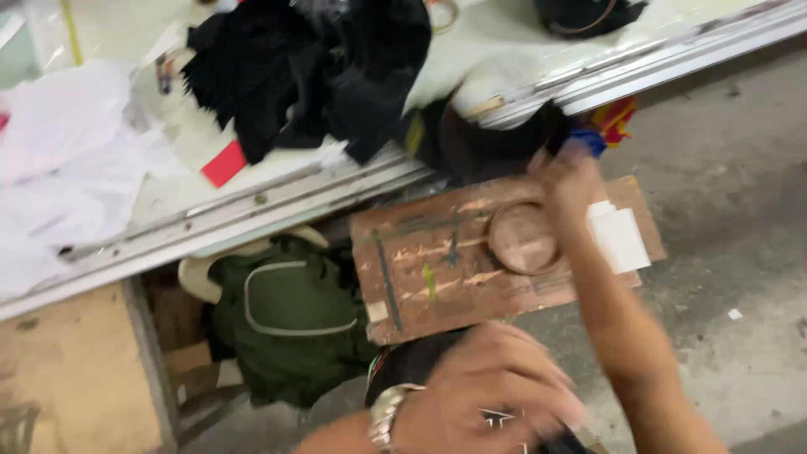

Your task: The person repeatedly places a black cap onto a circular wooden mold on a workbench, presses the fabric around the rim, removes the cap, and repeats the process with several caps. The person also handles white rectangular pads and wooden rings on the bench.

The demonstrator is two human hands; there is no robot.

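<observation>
Right hand at the wooden hoop on the board, left hand low over dark cloth.

The right hand (567, 181) reaches to the far rim of the hoop (523, 238), which lies on the worn board (437, 269) under the table edge (252, 206); blur hides its fingers, so I cannot tell its grip. The left hand (483, 391), wearing a watch (385, 412), rests with fingers curled on black cloth (420, 357) beside a green bag (290, 315).
</observation>
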